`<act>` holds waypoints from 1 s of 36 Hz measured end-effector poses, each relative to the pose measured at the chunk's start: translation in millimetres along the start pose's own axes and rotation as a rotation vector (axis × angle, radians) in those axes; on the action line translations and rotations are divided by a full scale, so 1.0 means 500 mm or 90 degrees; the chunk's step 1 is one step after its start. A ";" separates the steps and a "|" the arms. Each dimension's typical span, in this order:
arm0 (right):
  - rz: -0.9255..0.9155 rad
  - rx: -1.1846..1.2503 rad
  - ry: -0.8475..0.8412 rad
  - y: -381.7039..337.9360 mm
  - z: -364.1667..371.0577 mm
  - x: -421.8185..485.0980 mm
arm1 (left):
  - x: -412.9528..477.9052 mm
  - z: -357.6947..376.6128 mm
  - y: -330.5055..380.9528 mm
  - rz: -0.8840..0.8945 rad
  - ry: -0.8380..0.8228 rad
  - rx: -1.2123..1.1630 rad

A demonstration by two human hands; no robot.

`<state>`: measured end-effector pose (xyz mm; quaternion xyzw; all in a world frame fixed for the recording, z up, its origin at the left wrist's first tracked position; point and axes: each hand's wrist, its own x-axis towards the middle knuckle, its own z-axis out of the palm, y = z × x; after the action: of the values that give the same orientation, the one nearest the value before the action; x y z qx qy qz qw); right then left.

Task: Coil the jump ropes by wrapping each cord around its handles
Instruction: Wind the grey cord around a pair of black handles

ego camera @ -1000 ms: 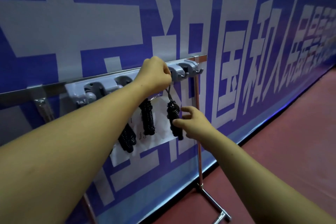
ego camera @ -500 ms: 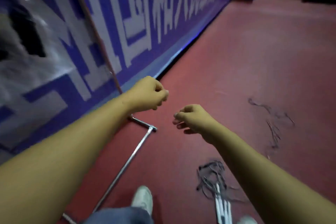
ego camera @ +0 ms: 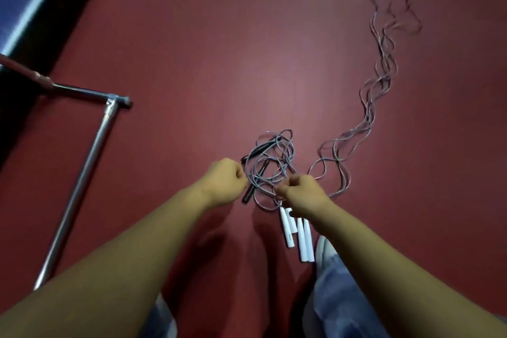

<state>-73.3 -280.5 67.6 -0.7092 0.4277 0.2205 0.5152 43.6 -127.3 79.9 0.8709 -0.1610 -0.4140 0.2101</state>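
We are not at the wall rack any more, where a wound-up rope hung a moment ago. Now we look down at the red floor point(ego camera: 192, 35), and our hands have come down low over the ropes that are left.

The white handles point(ego camera: 297, 230) lie side by side on the floor. Just above them sits a messy pile of cords point(ego camera: 270, 170), and black handles point(ego camera: 248, 193) poke out up and left of the white handles. The long cords point(ego camera: 378, 71) run far away from the white handles, up and to the right.

Our left hand point(ego camera: 223, 182) hangs up and left of the white handles. Our right hand point(ego camera: 303, 195) hangs over their top ends. Both have curled fingers, and we cannot tell if they pinch a cord yet.

We think one rope is done and the next one starts now. The cords look tangled, so pulling one free may drag the others.
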 end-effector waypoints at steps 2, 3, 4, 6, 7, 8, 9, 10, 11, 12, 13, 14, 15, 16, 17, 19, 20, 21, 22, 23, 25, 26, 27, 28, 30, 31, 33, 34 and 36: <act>0.004 -0.014 0.003 0.041 0.013 0.061 | 0.057 0.043 -0.023 -0.009 0.011 0.016; 0.005 -0.020 0.005 0.055 0.019 0.084 | 0.077 0.055 -0.032 -0.012 0.023 0.015; 0.007 -0.023 0.008 0.066 0.024 0.109 | 0.102 0.069 -0.041 -0.015 0.036 0.007; 0.007 -0.025 0.019 0.073 0.031 0.155 | 0.158 0.092 -0.058 -0.012 0.080 -0.002; 0.005 -0.023 0.026 0.071 0.035 0.176 | 0.183 0.100 -0.065 -0.006 0.102 -0.005; 0.003 -0.030 0.026 0.067 0.037 0.189 | 0.201 0.104 -0.069 -0.001 0.121 -0.009; 0.002 -0.030 0.023 0.063 0.041 0.205 | 0.219 0.108 -0.072 0.004 0.133 -0.016; 0.007 -0.033 0.016 0.060 0.047 0.221 | 0.234 0.112 -0.073 0.009 0.135 -0.022; 0.012 -0.032 0.013 0.057 0.053 0.236 | 0.248 0.117 -0.072 0.017 0.129 -0.021; 0.015 -0.030 0.009 0.051 0.059 0.246 | 0.261 0.124 -0.071 0.023 0.116 -0.019; 0.020 -0.032 0.002 0.047 0.067 0.257 | 0.272 0.130 -0.070 0.028 0.100 -0.018; 0.021 -0.032 -0.005 0.042 0.073 0.263 | 0.279 0.135 -0.066 0.033 0.083 -0.016; 0.016 -0.038 -0.012 0.040 0.081 0.268 | 0.285 0.141 -0.065 0.039 0.071 -0.011; 0.005 -0.042 -0.023 0.038 0.090 0.272 | 0.288 0.146 -0.063 0.048 0.065 -0.003; 0.000 -0.053 -0.035 0.037 0.100 0.277 | 0.292 0.154 -0.062 0.058 0.064 0.001; -0.029 -0.088 -0.035 0.034 0.115 0.277 | 0.295 0.165 -0.058 0.084 0.069 -0.016; -0.039 -0.101 -0.024 0.037 0.121 0.281 | 0.293 0.168 -0.056 0.095 0.066 -0.035; -0.042 -0.107 -0.008 0.041 0.125 0.283 | 0.292 0.171 -0.054 0.102 0.060 -0.049; -0.041 -0.114 0.002 0.040 0.125 0.282 | 0.291 0.168 -0.052 0.110 0.055 -0.053; -0.038 -0.109 0.011 0.047 0.127 0.287 | 0.290 0.165 -0.053 0.115 0.053 -0.057; -0.043 -0.103 0.039 0.059 0.130 0.298 | 0.289 0.157 -0.060 0.118 0.058 -0.096; -0.046 -0.098 0.057 0.063 0.132 0.301 | 0.292 0.157 -0.067 0.121 0.063 -0.115; -0.047 -0.087 0.072 0.064 0.136 0.305 | 0.294 0.158 -0.074 0.121 0.072 -0.116; -0.042 -0.067 0.082 0.060 0.136 0.303 | 0.296 0.161 -0.080 0.117 0.085 -0.104; -0.017 0.008 0.088 0.054 0.136 0.304 | 0.301 0.168 -0.092 0.104 0.108 -0.095; -0.006 0.050 0.102 0.050 0.131 0.305 | 0.304 0.171 -0.095 0.099 0.117 -0.091; -0.004 0.101 0.143 0.041 0.114 0.307 | 0.304 0.175 -0.096 0.082 0.111 -0.064; -0.008 0.111 0.165 0.038 0.104 0.308 | 0.302 0.178 -0.094 0.075 0.097 -0.047; -0.007 0.114 0.205 0.035 0.082 0.312 | 0.301 0.189 -0.093 0.074 0.077 -0.020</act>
<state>1.1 -303.6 -74.7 -0.6891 0.5187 0.0627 0.5022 65.0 -177.6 -95.7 0.8803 -0.1914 -0.3500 0.2567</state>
